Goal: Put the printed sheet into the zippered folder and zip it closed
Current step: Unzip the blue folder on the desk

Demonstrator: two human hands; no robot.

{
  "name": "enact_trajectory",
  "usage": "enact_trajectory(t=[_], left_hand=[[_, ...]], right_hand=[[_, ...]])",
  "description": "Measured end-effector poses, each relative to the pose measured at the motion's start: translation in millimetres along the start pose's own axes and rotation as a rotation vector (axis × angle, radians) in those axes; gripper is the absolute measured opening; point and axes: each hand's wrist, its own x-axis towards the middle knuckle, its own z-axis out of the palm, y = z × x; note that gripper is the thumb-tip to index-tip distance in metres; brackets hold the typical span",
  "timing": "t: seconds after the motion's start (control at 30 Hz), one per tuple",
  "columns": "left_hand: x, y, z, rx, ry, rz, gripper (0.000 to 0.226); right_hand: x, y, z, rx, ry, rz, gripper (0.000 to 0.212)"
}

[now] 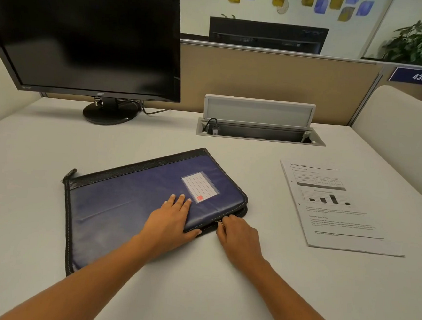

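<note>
Standing at the far left of the table (194,297), a dark monitor (88,31) faces the viewer on its round foot. Nearer and just right of it, the zippered folder (115,203) lies flat and slightly askew, blue with black edging, a clear label pocket (199,188) toward its far right corner. The left hand (172,222) rests on the folder's right part, its grip open: fingers straight and flat on the cover, thumb along the near edge. Just beside it, at the near right edge, the right hand (239,234) has its grip closed on the zipper pull (221,222), pinching the small metal tab between curled fingers. How far the zipper is drawn along that edge cannot be told. Behind, at the table's back, a cable box (260,128) stands with its lid raised. Well apart to the right of the folder, the printed sheet (337,207) lies flat on the table, outside the folder, showing a chart and text. Beyond the divider at far right are a number plate (419,76) and a plant (416,42).
</note>
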Motion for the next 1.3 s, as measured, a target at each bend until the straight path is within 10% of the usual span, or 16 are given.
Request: enact_trajectory(t=[0.5, 1.3], left_hand=[[-7.8, 5.3, -5.3, 0.288, -0.068, -0.006, 0.073], [-17.0, -23.6, -10.8, -0.049, -0.037, 0.215, 0.085]], right_hand=[[3.8, 10.2, -6.3, -0.053, -0.032, 0.052, 0.028], [-1.3, -14.4, 2.0, 0.161, 0.054, -0.055, 0.023]])
